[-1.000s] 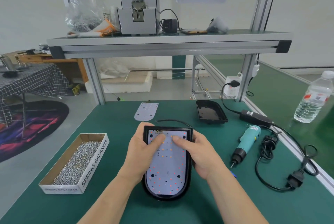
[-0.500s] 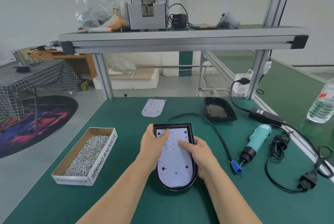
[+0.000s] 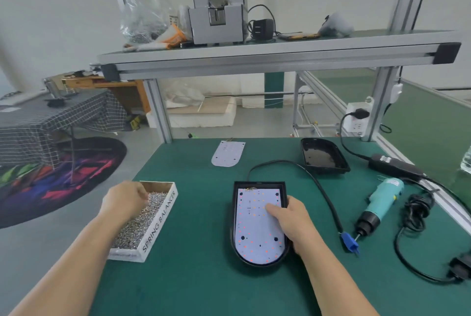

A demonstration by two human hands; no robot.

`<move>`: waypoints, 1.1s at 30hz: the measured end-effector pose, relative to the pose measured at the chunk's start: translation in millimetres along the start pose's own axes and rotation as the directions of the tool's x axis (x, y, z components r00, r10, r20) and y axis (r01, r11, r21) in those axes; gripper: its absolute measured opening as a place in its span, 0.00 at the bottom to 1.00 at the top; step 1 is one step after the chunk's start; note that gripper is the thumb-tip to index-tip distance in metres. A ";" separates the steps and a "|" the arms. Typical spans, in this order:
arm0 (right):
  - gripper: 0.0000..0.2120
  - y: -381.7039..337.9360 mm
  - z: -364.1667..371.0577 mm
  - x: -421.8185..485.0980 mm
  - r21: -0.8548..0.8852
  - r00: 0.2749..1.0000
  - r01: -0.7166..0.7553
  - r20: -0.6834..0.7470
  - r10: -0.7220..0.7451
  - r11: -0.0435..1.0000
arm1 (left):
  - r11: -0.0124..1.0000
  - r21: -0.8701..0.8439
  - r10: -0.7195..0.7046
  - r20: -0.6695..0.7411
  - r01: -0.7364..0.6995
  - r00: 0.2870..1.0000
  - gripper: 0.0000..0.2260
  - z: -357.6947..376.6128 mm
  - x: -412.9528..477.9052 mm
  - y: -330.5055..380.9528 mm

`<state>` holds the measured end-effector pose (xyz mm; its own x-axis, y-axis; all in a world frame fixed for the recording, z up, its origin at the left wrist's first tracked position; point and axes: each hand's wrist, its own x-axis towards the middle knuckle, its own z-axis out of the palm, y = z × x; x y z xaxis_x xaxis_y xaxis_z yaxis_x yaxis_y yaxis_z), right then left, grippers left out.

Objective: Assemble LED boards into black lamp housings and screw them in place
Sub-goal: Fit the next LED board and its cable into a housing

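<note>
While the right hand [image 3: 290, 221] grips the black housing [image 3: 258, 184], thumb on its LED board [image 3: 252, 229], the left hand [image 3: 125, 198] hides its fingertips among boxed screws [image 3: 137, 224]; its grasp cannot be told

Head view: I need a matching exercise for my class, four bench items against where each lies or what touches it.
1 screw box
2 teal screwdriver
3 spare LED board
4 near housing

A right hand holds it
B flat at the far edge
C left hand dips into it
D lying unheld, right side

Pairs: 1-C, 2-D, 3-B, 4-A
</note>
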<state>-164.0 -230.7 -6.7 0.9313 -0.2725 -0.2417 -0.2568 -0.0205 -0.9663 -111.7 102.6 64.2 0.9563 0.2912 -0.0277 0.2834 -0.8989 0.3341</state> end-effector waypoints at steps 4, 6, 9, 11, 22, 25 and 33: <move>0.03 0.5 -0.9 -0.1 0.003 0.999 0.032 0.007 -0.032 0.999 | 0.990 0.125 0.044 0.183 -0.068 0.982 0.14 19.6 2.6 -25.7; 0.03 1.1 -1.7 -1.6 0.008 0.999 0.044 0.011 -0.044 0.999 | 0.990 0.090 0.099 0.095 -0.108 0.991 0.10 29.3 3.8 -27.9; 0.04 1.0 -2.6 -3.7 0.022 0.998 0.054 0.015 -0.054 0.998 | 0.989 0.063 0.136 0.001 -0.136 0.991 0.07 38.3 4.2 -26.7; 0.05 0.9 -3.2 -4.1 0.025 0.999 0.050 0.016 -0.050 0.998 | 0.987 0.064 0.149 -0.019 -0.148 0.989 0.11 40.1 4.9 -25.8; 0.05 3.7 -5.6 -1.6 0.035 0.999 0.028 0.033 -0.029 0.999 | 0.988 -0.046 0.143 -0.066 -0.146 0.988 0.12 38.7 5.6 -31.9; 0.05 3.6 -5.8 -1.4 0.023 0.999 0.031 0.030 -0.032 0.999 | 0.987 -0.086 0.126 -0.080 -0.133 0.989 0.12 39.2 6.8 -35.2; 0.05 3.1 -5.5 -2.5 0.026 1.000 0.020 0.021 -0.021 0.999 | 0.937 -0.350 -0.040 -0.112 -0.002 0.993 0.08 38.3 9.4 -40.3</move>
<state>-168.5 -235.4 -8.7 0.9415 -0.2521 -0.2234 -0.2311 -0.0008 -0.9729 -111.4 129.0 14.3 0.9300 0.3617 0.0651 0.2382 -0.7282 0.6426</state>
